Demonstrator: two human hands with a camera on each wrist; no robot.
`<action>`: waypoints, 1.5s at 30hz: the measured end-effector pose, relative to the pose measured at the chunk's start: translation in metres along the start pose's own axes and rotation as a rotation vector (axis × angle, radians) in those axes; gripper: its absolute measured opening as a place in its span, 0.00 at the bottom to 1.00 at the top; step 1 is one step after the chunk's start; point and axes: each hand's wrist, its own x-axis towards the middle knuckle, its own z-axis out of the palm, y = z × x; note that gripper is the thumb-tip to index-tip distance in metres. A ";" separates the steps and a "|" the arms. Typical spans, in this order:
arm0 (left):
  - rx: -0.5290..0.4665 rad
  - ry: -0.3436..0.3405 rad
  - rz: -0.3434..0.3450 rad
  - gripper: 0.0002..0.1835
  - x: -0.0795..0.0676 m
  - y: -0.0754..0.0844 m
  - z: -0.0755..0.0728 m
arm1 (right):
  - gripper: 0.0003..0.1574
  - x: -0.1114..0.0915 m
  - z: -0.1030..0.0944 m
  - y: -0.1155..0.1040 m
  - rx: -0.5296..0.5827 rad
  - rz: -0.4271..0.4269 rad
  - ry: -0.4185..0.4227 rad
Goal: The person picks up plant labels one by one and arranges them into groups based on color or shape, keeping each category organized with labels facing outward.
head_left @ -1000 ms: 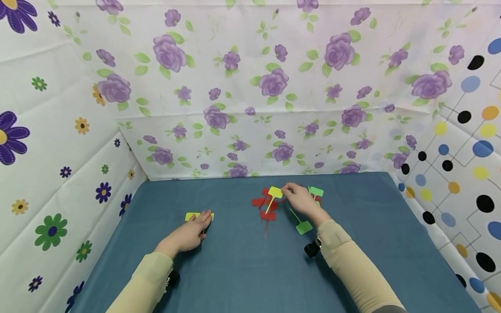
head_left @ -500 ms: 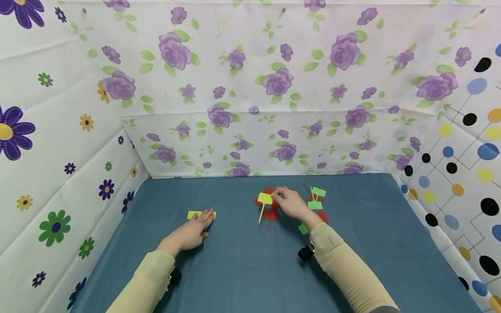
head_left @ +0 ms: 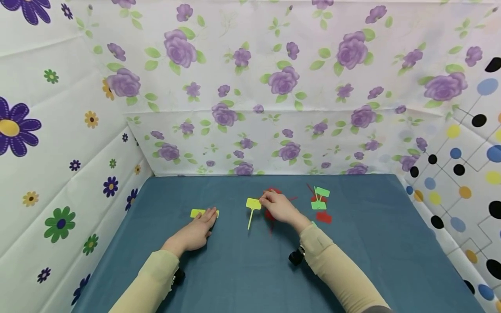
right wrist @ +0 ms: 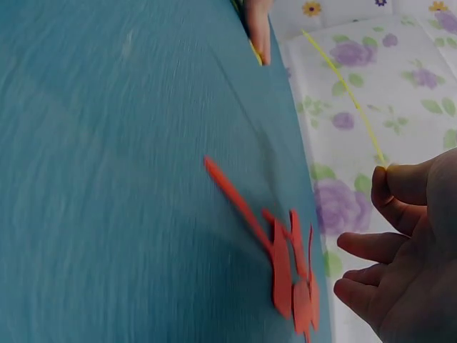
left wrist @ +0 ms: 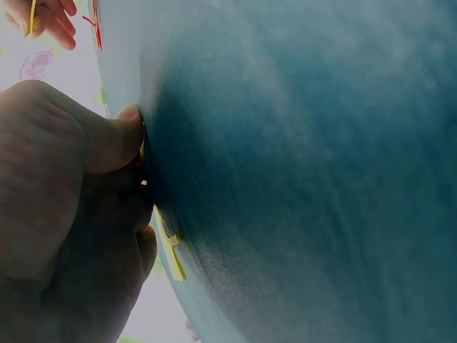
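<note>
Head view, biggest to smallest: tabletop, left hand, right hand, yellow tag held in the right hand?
1. Tabletop
2. Left hand and right hand: too alike to rank
3. Yellow tag

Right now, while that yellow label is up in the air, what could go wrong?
The right hand pinches the yellow plant label by its edge, so it might twist or drop. If that hand dips, it could bump the red plant labels close by. The left hand rests over other yellow labels; moving it might drag them.
</note>
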 end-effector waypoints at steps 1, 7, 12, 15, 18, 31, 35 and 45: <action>0.001 0.000 0.002 0.34 0.000 0.000 0.000 | 0.14 0.001 0.002 -0.001 0.003 -0.003 -0.007; 0.007 0.014 -0.012 0.34 0.001 0.003 0.002 | 0.14 0.004 0.015 -0.013 0.016 -0.024 -0.021; 0.011 0.034 -0.015 0.34 0.001 0.006 0.004 | 0.15 0.003 0.022 -0.017 0.002 -0.022 -0.049; 0.005 0.042 -0.008 0.33 0.000 0.008 0.004 | 0.15 0.002 0.025 -0.015 0.006 -0.022 -0.055; 0.013 0.038 -0.017 0.34 -0.001 0.009 0.004 | 0.15 0.001 0.026 -0.014 0.011 -0.015 -0.059; 0.027 0.041 -0.014 0.34 -0.002 0.008 0.003 | 0.13 0.001 0.028 -0.013 0.002 -0.026 -0.058; 0.020 0.043 -0.012 0.34 -0.002 0.008 0.001 | 0.13 0.004 0.031 -0.014 -0.021 -0.045 -0.062; 0.027 0.038 -0.017 0.34 -0.002 0.008 0.000 | 0.16 0.009 0.040 -0.019 -0.053 -0.067 -0.052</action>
